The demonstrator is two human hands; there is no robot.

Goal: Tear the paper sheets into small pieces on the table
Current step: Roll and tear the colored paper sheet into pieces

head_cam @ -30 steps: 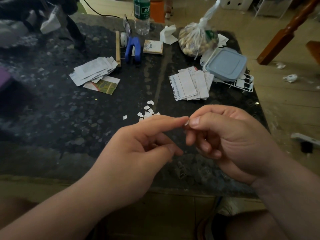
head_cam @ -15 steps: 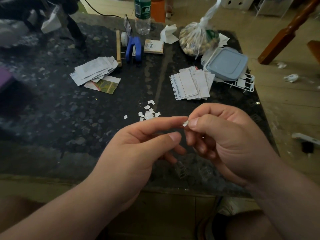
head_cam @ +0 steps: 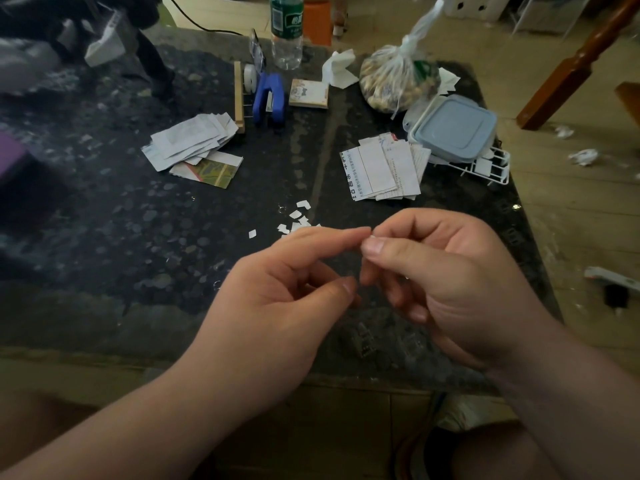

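Holding both hands over the near part of the table [head_cam: 138,254], the person worked just this side of the small pieces [head_cam: 298,220] scattered on the dark top, probably so that each new bit would fall onto the same heap. The right hand [head_cam: 450,282] was curled, its thumb and forefinger pressed together on a tiny paper scrap [head_cam: 367,238], of which only a white sliver showed at the fingertips. The left hand [head_cam: 277,306] was loose: its forefinger reached out straight to meet that sliver, while its thumb hung well below and clear of it, so it gripped nothing. That suggested the scrap was nearly too small to tear again. Farther back lay a stack of sheets [head_cam: 381,171] beyond the right hand and a second stack [head_cam: 190,140] off to the left, both within reach and untorn.
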